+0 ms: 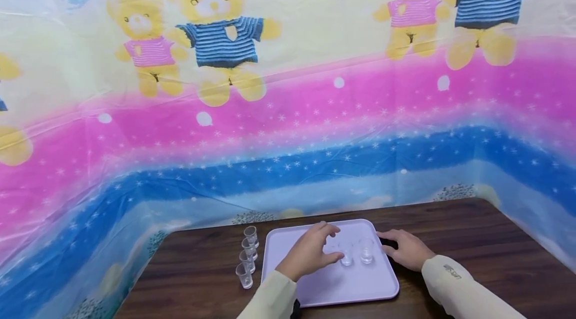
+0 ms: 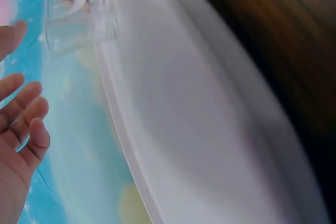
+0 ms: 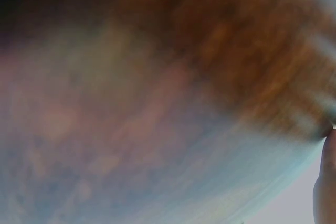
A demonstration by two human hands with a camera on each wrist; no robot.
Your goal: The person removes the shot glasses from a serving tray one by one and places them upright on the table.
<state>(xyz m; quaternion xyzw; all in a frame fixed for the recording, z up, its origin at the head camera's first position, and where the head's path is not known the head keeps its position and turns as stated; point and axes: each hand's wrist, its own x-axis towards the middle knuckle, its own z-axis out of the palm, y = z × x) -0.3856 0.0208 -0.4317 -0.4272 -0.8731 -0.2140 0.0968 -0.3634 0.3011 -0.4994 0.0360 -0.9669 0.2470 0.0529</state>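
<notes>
Two small clear shot glasses stand upright on the pale lilac tray (image 1: 333, 289): a left glass (image 1: 346, 256) and a right glass (image 1: 366, 253). My left hand (image 1: 310, 251) hovers over the tray with thumb and fingers spread apart, thumb tip right beside the left glass in the head view. In the left wrist view, that hand's fingers (image 2: 32, 106) are loosely bent with nothing between them. At the tray's right rim is my right hand (image 1: 409, 249), its fingertips and thumb against the edge. The right wrist view is mostly blurred.
Several more clear shot glasses (image 1: 244, 276) stand in a row on the dark wooden table (image 1: 189, 269), left of the tray. Behind the table hangs a printed cloth (image 1: 297, 159) with teddy bears. The table's far edge runs close to it.
</notes>
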